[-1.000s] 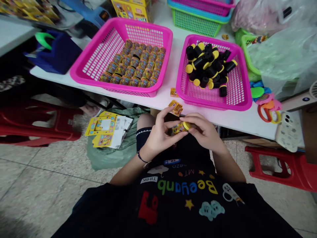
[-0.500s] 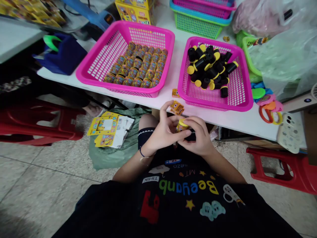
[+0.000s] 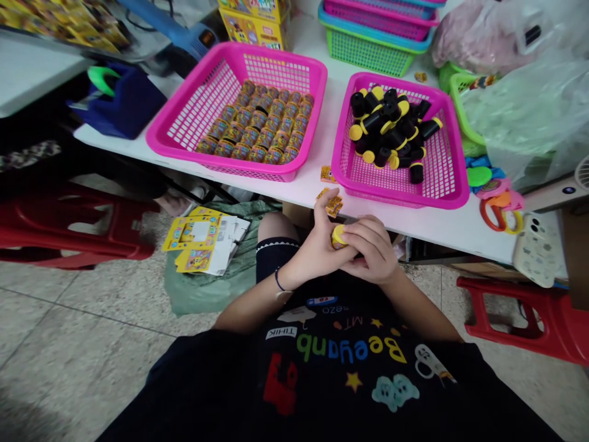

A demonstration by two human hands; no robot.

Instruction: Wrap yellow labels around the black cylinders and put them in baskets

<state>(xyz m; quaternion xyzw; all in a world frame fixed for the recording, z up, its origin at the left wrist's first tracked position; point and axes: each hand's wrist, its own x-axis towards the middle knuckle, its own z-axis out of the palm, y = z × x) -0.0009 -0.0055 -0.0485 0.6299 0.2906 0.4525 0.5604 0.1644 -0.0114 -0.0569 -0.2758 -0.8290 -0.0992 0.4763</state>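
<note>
Between my two hands is a small container with a yellow lid [image 3: 339, 236], held just off the table's front edge. My left hand [image 3: 318, 250] grips it from the left, its index finger raised towards a small stack of orange printed labels [image 3: 333, 204] on the table edge. My right hand [image 3: 372, 250] wraps round the container's right side. Beyond my hands, a pink basket [image 3: 400, 199] holds black containers with yellow lids [image 3: 391, 129]. Another pink basket [image 3: 184, 151] to the left holds rows of label-wrapped containers [image 3: 257, 126].
At the left stands a blue tape dispenser [image 3: 124, 104]. Stacked baskets [image 3: 368, 52] and plastic bags [image 3: 543, 110] are at the back. Scissors [image 3: 492, 216] and a phone [image 3: 535, 248] lie at the right edge. Red stools [image 3: 543, 316] stand on either side.
My hands have shifted slightly and closed further round the container, hiding more of its body. Its lid now tilts more towards the camera. My left index finger points further up and right.
</note>
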